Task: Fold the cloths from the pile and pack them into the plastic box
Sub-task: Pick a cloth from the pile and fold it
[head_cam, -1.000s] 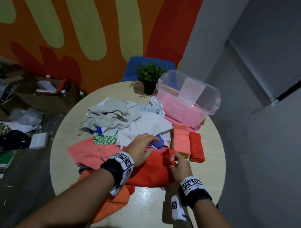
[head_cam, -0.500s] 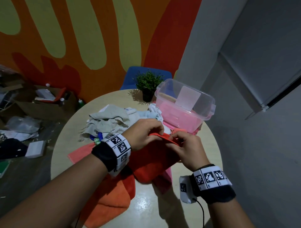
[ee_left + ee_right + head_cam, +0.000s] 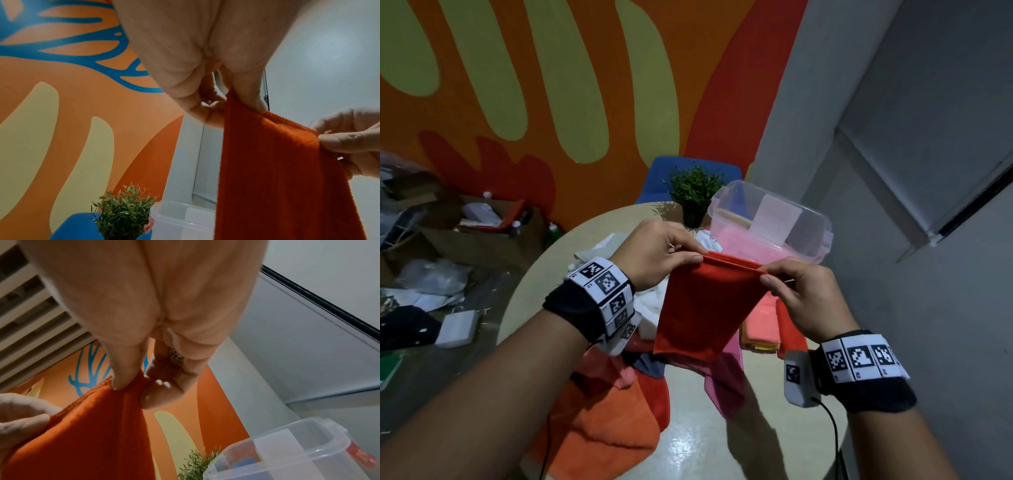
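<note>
Cloth, red, hangs doubled above surface's near edge; left hand and right hand pinch top corners. Likely light, limp, non-slip; best held by corners. Plastic box at far right edge.

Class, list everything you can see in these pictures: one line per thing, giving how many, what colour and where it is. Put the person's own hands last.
red cloth: one, red, held up above the table, top edge doubled
plastic box: one, clear, far right of the table, pink cloth inside
folded cloths: a few, coral and red, on the table before the box
cloth pile: many, orange, pink, white, blue, near and left part of the table
table: one, round, pale
potted plant: one, green in a dark pot, far edge of the table
chair: one, blue, behind the plant
cardboard box: one, brown, on the floor at left
left hand: pinch grip on the cloth's top left corner
right hand: pinch grip on its top right corner
</note>
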A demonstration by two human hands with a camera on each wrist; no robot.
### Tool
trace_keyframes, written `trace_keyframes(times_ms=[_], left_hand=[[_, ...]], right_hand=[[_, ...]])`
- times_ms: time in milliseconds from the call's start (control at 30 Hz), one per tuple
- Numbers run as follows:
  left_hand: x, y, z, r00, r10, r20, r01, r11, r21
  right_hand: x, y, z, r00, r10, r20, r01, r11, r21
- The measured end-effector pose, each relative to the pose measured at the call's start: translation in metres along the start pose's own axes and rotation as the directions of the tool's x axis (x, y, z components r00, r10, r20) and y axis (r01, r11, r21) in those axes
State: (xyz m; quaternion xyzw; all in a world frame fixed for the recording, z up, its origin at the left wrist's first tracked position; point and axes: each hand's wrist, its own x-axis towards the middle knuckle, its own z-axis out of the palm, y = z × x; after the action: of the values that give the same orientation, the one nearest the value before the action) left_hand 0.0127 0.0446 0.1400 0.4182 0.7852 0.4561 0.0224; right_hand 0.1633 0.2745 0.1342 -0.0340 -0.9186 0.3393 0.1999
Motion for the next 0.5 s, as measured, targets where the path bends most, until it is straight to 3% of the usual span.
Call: trace_keyframes(times_ms=[167, 367, 500], left_hand=[[0.000, 0.006, -0.005, 0.997, -0.016, -0.078, 0.017, 1.000, 0.012], [-0.003, 0.010, -0.010, 0.998, -0.045, -0.040, 0.047, 0.998, 0.035], [-0.004, 0.011, -0.010, 0.997, -0.057, -0.050, 0.058, 0.998, 0.029]], right_hand=[[0.002, -0.009, -0.008, 0.999, -0.011, -0.040, 0.015, 0.994, 0.110], [0.003, -0.004, -0.010, 0.993, 0.060, -0.098, -0.034, 0.968, 0.250], [0.000, -0.005, -0.015, 0.993, 0.038, -0.109, -0.022, 0.989, 0.148]])
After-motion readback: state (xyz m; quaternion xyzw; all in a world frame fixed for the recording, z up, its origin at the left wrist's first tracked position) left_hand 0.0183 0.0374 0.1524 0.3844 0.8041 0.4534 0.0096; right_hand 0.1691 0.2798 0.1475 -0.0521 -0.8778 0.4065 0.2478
